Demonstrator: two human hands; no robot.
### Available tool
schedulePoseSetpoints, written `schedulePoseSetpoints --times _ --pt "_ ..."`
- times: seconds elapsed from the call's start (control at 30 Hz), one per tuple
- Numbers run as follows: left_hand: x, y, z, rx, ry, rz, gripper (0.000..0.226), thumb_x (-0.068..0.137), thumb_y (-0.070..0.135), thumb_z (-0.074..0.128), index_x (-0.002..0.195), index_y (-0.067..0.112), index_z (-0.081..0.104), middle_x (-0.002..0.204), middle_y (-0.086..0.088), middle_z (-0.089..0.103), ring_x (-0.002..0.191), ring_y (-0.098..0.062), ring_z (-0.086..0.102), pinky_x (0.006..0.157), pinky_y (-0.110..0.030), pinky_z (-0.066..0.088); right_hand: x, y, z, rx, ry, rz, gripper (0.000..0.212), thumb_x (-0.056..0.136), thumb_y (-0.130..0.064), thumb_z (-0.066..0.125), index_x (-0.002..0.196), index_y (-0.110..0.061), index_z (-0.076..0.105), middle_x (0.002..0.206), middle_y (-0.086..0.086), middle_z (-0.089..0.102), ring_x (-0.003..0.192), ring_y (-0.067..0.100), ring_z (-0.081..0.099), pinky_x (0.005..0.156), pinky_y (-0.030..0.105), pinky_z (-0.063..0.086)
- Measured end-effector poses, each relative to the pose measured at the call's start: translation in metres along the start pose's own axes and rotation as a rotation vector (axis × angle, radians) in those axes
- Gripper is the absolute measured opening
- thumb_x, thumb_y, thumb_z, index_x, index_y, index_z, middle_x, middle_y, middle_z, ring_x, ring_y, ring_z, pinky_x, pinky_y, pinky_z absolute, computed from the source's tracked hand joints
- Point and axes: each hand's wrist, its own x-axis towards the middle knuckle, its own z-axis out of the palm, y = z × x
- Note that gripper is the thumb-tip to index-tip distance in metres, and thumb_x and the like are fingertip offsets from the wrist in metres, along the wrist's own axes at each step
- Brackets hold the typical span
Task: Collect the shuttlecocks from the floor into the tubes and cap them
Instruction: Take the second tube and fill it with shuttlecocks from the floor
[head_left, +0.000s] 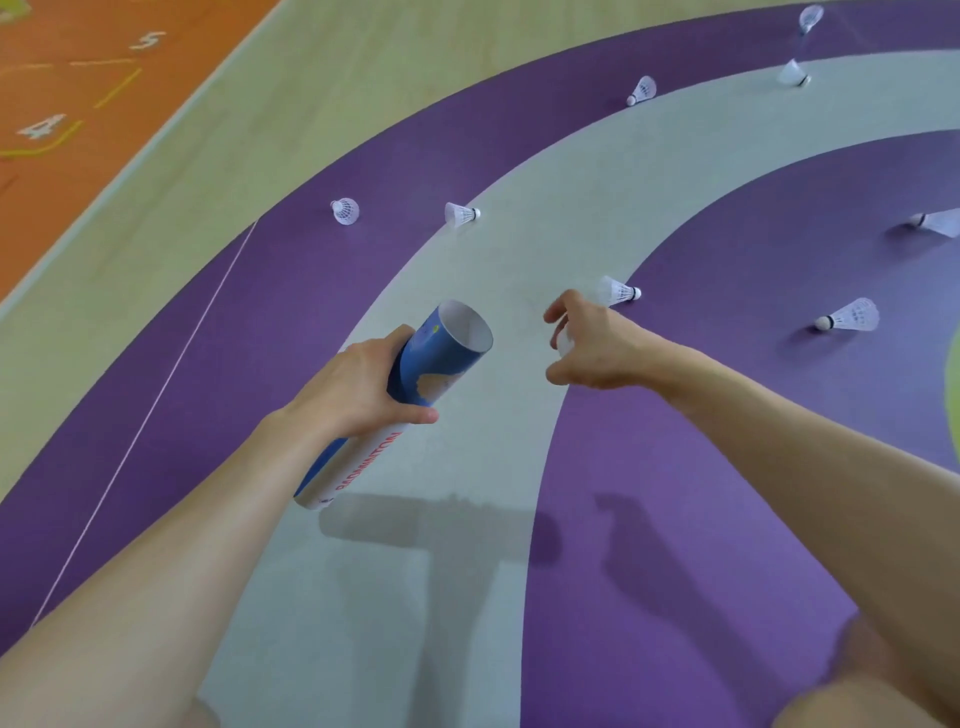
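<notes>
My left hand (363, 387) grips a blue and white badminton tube (415, 384) around its middle, its open mouth tilted up and to the right. My right hand (592, 345), just right of the tube's mouth, has its fingers curled round a white shuttlecock (563, 340), which is mostly hidden in the palm. Several white shuttlecocks lie on the floor: one (621, 292) just beyond my right hand, one (852, 316) further right, and two more (345, 210) (461, 213) ahead on the purple and grey bands.
More shuttlecocks lie far off at the upper right (643, 91) (793, 74) (810, 17) and at the right edge (937, 222). The floor has curved purple and grey bands, a pale wood strip and an orange area (62, 130) with painted numbers at the left. My knees show at the bottom.
</notes>
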Motion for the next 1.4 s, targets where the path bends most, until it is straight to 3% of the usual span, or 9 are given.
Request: schedulePoseSetpoints --times 0.07,0.27,0.47,0.63,0.83,0.97,1.13,1.2,1.4 --pt "0.011 0.013 0.007 -0.05 0.011 0.03 0.055 0.07 0.049 0.094 0.1 0.04 0.048 0.088 0.012 0.071 0.08 -0.016 0.067 0.068 -0.039 0.056 0.002 0.021 -0.005 -0.02 0.053 0.053 0.054 0.083 -0.023 0.076 0.129 -0.019 0.048 0.106 -0.003 0.061 0.083 0.019 0.063 0.07 0.034 0.054" --pt "0.049 0.051 0.034 -0.028 -0.042 0.07 0.055 0.071 0.048 0.093 0.104 0.039 0.05 0.089 0.013 0.071 0.08 -0.016 0.068 0.065 -0.036 0.052 0.009 0.088 -0.018 -0.087 0.094 0.189 0.038 0.085 -0.05 0.074 0.109 -0.023 0.061 0.1 -0.006 0.066 0.09 0.017 0.065 0.079 0.039 0.058" --pt "0.079 0.101 0.042 0.016 -0.15 0.093 0.055 0.065 0.055 0.089 0.101 0.045 0.048 0.089 0.016 0.07 0.081 -0.015 0.069 0.073 -0.04 0.06 -0.005 0.147 -0.025 -0.04 -0.007 0.282 0.065 0.073 -0.023 0.086 0.128 -0.016 0.053 0.118 0.003 0.061 0.098 0.026 0.063 0.072 0.038 0.058" --pt "0.11 0.169 0.02 0.062 -0.232 0.127 0.056 0.065 0.053 0.091 0.104 0.044 0.05 0.09 0.014 0.071 0.082 -0.017 0.069 0.075 -0.041 0.06 -0.044 0.202 -0.066 -0.074 0.207 0.275 0.044 0.091 -0.037 0.065 0.126 -0.013 0.05 0.122 0.008 0.056 0.109 0.033 0.059 0.087 0.043 0.054" --pt "0.156 0.292 -0.026 -0.055 -0.104 0.198 0.071 0.071 0.042 0.096 0.127 0.038 0.054 0.105 0.014 0.075 0.098 -0.013 0.072 0.085 -0.038 0.06 -0.086 0.263 -0.143 -0.084 0.338 0.398 0.034 0.096 -0.034 0.054 0.117 -0.009 0.056 0.123 0.013 0.054 0.12 0.037 0.053 0.094 0.046 0.049" --pt "0.176 0.32 -0.015 -0.153 -0.129 0.183 0.069 0.069 0.033 0.101 0.124 0.039 0.059 0.105 0.019 0.076 0.1 -0.009 0.074 0.075 -0.025 0.055 -0.087 0.298 -0.165 -0.067 0.361 0.442 0.037 0.086 -0.02 0.062 0.122 -0.014 0.063 0.134 0.01 0.056 0.124 0.035 0.054 0.093 0.042 0.05" --pt "0.239 0.348 -0.014 -0.191 -0.206 0.241 0.067 0.062 0.041 0.106 0.119 0.033 0.071 0.107 0.016 0.082 0.098 -0.005 0.077 0.09 -0.035 0.064 -0.057 0.335 -0.164 0.051 0.401 0.543 0.061 0.082 -0.014 0.062 0.143 -0.019 0.055 0.128 0.01 0.063 0.121 0.036 0.06 0.093 0.039 0.052" --pt "0.272 0.376 -0.014 -0.184 -0.268 0.299 0.064 0.063 0.033 0.107 0.117 0.034 0.072 0.104 0.017 0.082 0.097 -0.005 0.078 0.088 -0.034 0.063 -0.039 0.349 -0.165 0.113 0.402 0.59 0.065 0.085 -0.014 0.06 0.149 -0.02 0.052 0.125 0.01 0.068 0.118 0.036 0.063 0.091 0.037 0.051" --pt "0.347 0.434 0.012 -0.144 -0.359 0.347 0.059 0.06 0.022 0.107 0.109 0.026 0.075 0.098 0.018 0.076 0.09 0.003 0.07 0.064 -0.013 0.049 0.032 0.375 -0.227 0.079 0.345 0.712 0.032 0.089 -0.018 0.059 0.12 -0.015 0.07 0.116 0.006 0.072 0.111 0.032 0.066 0.077 0.032 0.049"
